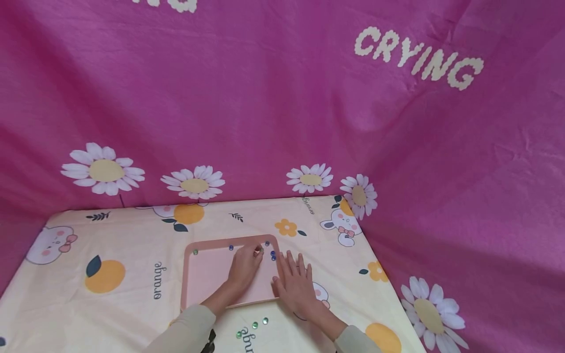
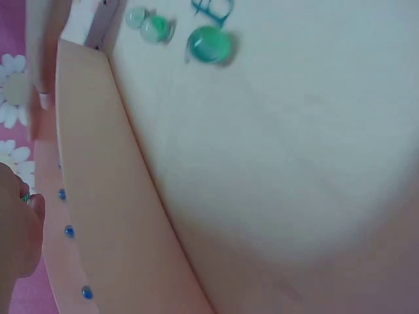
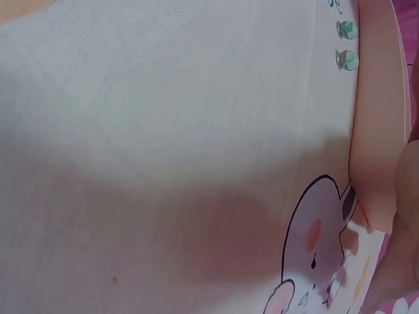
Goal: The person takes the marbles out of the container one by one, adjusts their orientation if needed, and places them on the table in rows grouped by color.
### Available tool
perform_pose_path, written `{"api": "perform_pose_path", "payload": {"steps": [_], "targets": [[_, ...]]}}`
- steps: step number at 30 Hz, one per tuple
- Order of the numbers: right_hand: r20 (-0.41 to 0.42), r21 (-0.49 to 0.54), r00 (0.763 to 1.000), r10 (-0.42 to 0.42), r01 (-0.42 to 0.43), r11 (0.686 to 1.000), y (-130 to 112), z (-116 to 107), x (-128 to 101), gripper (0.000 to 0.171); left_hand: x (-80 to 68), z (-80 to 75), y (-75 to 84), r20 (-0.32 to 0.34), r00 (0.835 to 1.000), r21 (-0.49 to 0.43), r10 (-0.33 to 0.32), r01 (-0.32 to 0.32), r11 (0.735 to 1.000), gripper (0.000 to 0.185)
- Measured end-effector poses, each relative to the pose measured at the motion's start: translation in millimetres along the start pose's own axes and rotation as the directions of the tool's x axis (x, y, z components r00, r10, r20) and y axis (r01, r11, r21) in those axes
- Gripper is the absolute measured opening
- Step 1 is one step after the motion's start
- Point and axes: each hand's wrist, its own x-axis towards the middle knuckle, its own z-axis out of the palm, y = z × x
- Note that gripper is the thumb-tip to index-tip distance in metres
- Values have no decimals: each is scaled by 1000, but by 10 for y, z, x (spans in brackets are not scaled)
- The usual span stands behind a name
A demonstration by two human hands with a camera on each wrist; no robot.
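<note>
— Pinching is seen at the left hand (image 1: 244, 267): its fingertips are curled onto a small green bead (image 1: 261, 250) over the far right corner of the pink tray (image 1: 190, 284). How is the right hand placed?

— The right hand (image 1: 295, 284) is laid flat on the desk (image 1: 88, 314), fingers straight, nothing held, touching the tray's right rim.

— Which way do the other beads lie?

— Blue beads (image 1: 272, 255) are noted just right of the left fingertips, inside that corner; the left hand is nearer. Three green beads (image 1: 252, 327) lie on the cloth near the tray's front edge, between the forearms.

— Any writing?

— "orange" (image 1: 158, 280) is read on the cloth, running front to back; "CRYING" (image 1: 417, 56) is printed on the magenta backdrop (image 1: 265, 98).
</note>
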Motion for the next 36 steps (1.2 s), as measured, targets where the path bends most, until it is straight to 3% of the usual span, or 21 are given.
{"api": "perform_pose_path", "payload": {"steps": [7, 14, 19, 27, 29, 34, 36], "targets": [[-16, -17, 1000, -2, 2, 1000, 2, 26, -1, 67, -285, -286, 4, -45, 998, -127, 32, -38, 991, 24], [-4, -33, 1000, -6, 6, 999, 18, 22, -4, 67, -610, -523, 71, 97, 994, -220, -46, 66, 973, 20], [-4, -13, 1000, -1, 1, 1000, 17, 16, -6, 67, -856, -657, 124, 220, 968, -245, -125, 178, 953, 20], [5, -10, 1000, -5, 5, 1000, 4, 14, 14, 67, -1242, -728, 115, 390, 892, -172, -227, 313, 934, 23], [2, -10, 1000, -6, 6, 1000, 0, 8, 18, 67, -1298, -733, 81, 391, 893, -168, -221, 305, 937, 22], [6, 6, 1000, -4, 4, 1000, -10, -16, 7, 67, -1425, -720, -34, 357, 918, -158, -172, 241, 957, 15], [8, 10, 1000, -2, 2, 1000, -7, -18, 1, 67, -1466, -700, -74, 367, 915, -137, -168, 232, 963, 15]]}}
